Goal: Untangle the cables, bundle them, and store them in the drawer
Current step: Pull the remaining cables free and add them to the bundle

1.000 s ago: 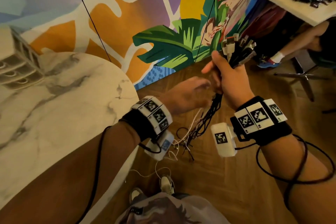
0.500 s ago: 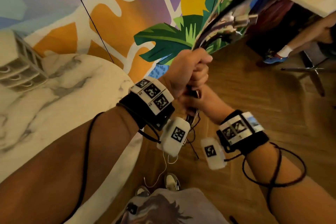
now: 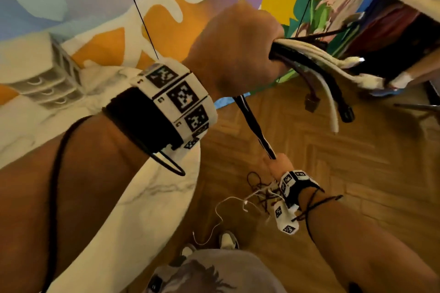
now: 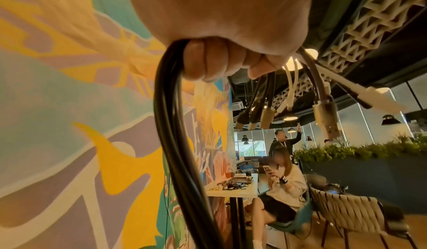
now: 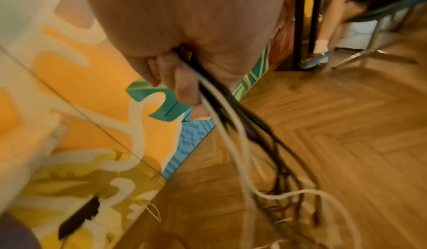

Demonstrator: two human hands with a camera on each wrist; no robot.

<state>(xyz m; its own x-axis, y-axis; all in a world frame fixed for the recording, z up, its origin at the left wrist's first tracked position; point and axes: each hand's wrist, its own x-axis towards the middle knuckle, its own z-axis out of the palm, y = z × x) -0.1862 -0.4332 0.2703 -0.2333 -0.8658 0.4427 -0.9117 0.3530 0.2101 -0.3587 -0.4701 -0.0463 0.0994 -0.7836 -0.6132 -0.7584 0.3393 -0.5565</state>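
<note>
Herringbone wood floor (image 3: 333,185) below, round white marble surface (image 3: 147,209) at left: the left hand (image 3: 238,47) is raised, fist clamped round the bunch of black and white cables (image 3: 252,123), plugs fanning out beyond it, while the right hand (image 3: 277,163) lower down grips the same strands, loose ends dangling above the floor.

A: Worn items, left wrist?
B: Black wristband (image 3: 142,116), white plate with black square fiducial markers (image 3: 181,97), thin black cable (image 3: 56,173) along forearm.
A: Right wrist?
B: Same band (image 3: 296,188); white marker-tagged camera block (image 3: 284,217) beneath. Pale shoes (image 3: 227,240), grey printed shirt (image 3: 214,271).
</note>
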